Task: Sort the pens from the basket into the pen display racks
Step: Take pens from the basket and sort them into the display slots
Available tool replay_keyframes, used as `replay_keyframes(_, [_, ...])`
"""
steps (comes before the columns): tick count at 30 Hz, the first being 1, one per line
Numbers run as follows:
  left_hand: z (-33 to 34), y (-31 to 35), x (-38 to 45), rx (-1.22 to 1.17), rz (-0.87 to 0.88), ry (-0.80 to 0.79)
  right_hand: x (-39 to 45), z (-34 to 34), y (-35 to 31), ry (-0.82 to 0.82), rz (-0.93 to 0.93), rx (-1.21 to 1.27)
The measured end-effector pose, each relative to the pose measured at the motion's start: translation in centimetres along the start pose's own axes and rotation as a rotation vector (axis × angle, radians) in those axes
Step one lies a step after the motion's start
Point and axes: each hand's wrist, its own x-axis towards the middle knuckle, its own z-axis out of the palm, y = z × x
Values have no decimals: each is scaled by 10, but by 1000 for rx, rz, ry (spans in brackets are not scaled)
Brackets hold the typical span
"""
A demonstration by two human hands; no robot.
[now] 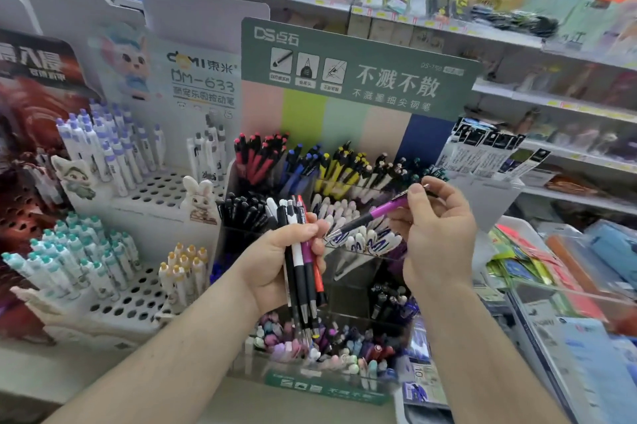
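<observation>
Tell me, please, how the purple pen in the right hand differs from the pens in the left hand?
The purple pen is single and lies slanted, tip down-left, in the right hand; the bunch of pens stands near upright, tips down, in the left hand. The bunch mixes black, white, purple and red. All look like click pens.

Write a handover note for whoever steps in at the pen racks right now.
Left hand: gripping an upright bundle of black, white, purple and red click pens, tips down.
Right hand: pinching one purple pen with black grip, angled, tip toward the bundle.
Both are in front of the tiered clear rack under the green header card; its compartments already hold sorted pens.
Left: slot the single pen, then the bundle. The basket is not visible.
</observation>
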Motion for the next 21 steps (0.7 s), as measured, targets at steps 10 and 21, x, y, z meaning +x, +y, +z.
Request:
replay_keyframes(10, [30,-20,17,129,-9,-58,-3,-36,5,200,115,124])
replay_keyframes(21, [58,-35,38,-27,78,-245,5,-68,0,190,406,228])
